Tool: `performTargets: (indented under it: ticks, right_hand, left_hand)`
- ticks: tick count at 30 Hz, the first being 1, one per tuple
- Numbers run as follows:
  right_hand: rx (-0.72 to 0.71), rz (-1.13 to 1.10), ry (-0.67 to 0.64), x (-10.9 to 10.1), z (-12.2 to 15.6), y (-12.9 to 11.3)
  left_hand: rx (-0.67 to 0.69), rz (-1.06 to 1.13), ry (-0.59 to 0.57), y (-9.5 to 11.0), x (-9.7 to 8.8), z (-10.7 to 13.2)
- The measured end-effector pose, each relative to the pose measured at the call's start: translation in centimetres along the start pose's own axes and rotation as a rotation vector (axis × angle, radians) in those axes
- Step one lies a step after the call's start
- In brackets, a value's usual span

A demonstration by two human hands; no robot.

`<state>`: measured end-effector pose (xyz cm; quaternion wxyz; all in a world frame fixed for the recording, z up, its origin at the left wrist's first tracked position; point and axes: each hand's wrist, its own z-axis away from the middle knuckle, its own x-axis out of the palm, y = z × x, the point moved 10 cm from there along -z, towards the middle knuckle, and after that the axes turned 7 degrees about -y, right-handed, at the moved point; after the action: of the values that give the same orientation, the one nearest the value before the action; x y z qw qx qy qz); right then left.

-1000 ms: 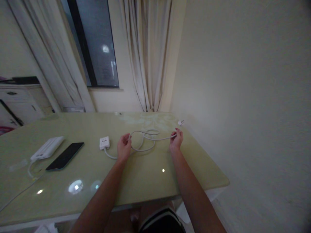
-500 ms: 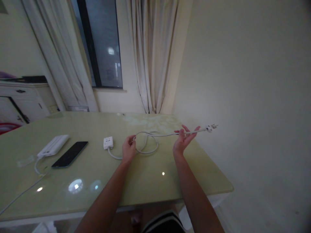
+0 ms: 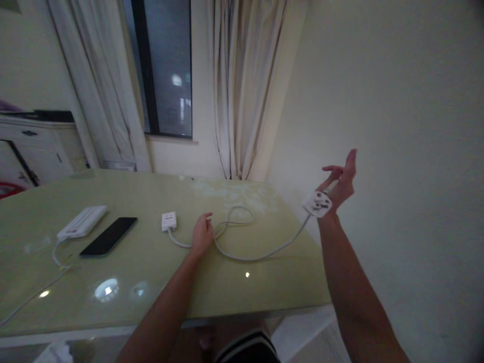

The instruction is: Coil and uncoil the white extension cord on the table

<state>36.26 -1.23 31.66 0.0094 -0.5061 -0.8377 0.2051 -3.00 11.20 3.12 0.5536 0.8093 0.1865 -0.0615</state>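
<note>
My left hand (image 3: 203, 234) rests low over the tabletop with its fingers loosely apart. A white extension cord (image 3: 251, 259) passes under it and loops to its right. The cord's small white socket block (image 3: 169, 221) lies to the left of that hand. My right hand (image 3: 340, 184) is raised beyond the table's right edge, thumb up and fingers spread. The cord's white plug (image 3: 316, 204) is in the air in front of that wrist, its cord sagging back to the table. Whether the plug touches the hand, I cannot tell.
A black phone (image 3: 109, 237) and a white power bank (image 3: 82, 222) with a cable lie on the left of the glossy green table (image 3: 151, 292). A plain wall (image 3: 408, 151) stands to the right. Curtains (image 3: 247, 91) and a window are behind the table.
My right hand has moved up and right, and the plug has swung from beyond its fingertips to its wrist. The cord now sags lower. My left hand has loosened from its pinch on the cord.
</note>
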Motion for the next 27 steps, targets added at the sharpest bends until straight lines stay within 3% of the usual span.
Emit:
performTargets:
  ticks: [3,6,9,11,13,15,19,24,25,27]
  right_hand:
    - [-0.011,0.289,-0.122,-1.6,-2.4,0.7]
    - [0.127,0.492,-0.314,-3.5,-4.8,3.8]
    - [0.361,0.48,-0.452,-7.2,-6.6,8.5]
    - [0.527,0.388,-0.365,-11.3,-7.8,11.7]
    - [0.672,0.16,-0.265,-14.8,-8.4,14.7]
    - [0.788,-0.025,-0.283,-16.6,-8.7,16.8]
    - [0.887,-0.132,-0.332,-19.2,-9.6,17.4]
    - [0.912,-0.173,-0.405,-19.7,-11.0,15.4]
    - [0.871,-0.149,-0.43,-19.5,-11.5,15.0]
    - [0.6,-0.01,-0.298,-19.9,-13.5,13.5]
  left_hand:
    - [0.086,-0.203,-0.211,1.1,1.2,0.6]
    - [0.072,-0.416,-0.478,-0.2,0.8,2.1]
    - [0.045,-0.698,-0.457,-1.3,-3.6,2.7]
    - [0.031,-0.821,-0.45,-1.7,-6.3,2.9]
    - [0.095,-0.867,-0.476,-1.2,-7.6,3.1]
    - [0.172,-0.848,-0.472,-0.1,-8.3,2.9]
    - [0.163,-0.608,-0.295,3.2,-10.9,1.3]
    - [-0.012,0.118,-0.076,8.5,-15.8,-0.6]
    - [-0.085,0.279,-0.079,9.1,-16.2,-0.7]
    - [-0.226,0.624,-0.064,9.9,-16.7,-0.7]
